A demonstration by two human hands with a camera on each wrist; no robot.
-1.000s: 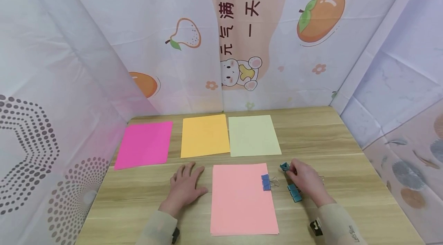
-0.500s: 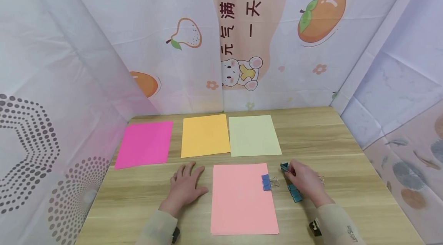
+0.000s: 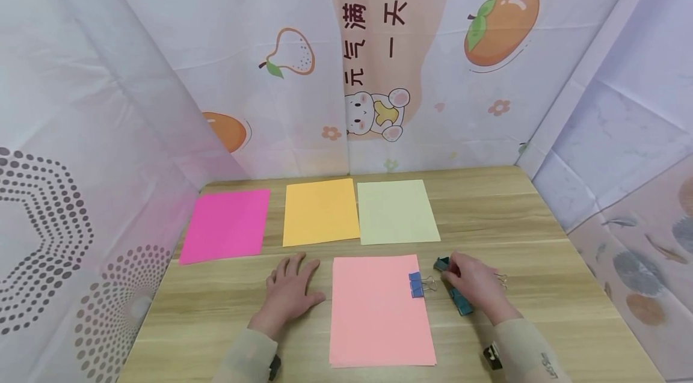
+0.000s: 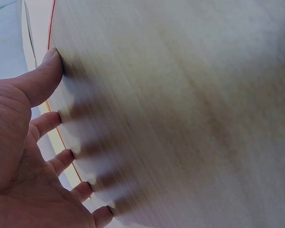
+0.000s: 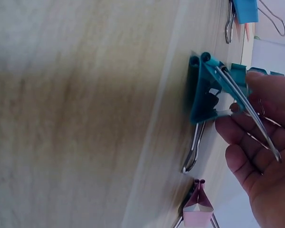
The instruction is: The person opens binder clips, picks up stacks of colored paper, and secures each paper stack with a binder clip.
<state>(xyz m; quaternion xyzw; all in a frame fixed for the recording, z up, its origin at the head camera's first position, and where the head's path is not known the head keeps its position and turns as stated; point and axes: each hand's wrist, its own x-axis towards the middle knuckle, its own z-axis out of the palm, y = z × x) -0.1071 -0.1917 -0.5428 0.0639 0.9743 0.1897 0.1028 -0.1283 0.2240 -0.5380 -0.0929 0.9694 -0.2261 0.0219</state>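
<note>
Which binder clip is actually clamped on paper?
The blue clip, on the right edge of the light pink paper. The teal clips and the pink clip are all off the paper.

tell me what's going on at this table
A person's right hand pinches a teal clip just right of the pink paper, not yet on it. A blue clip already grips the paper's right edge, and a second teal clip lies near the right hand. The left hand rests, fingers spread, on the table left of the paper. Farther back lie a yellow sheet and a pale green sheet.
</note>
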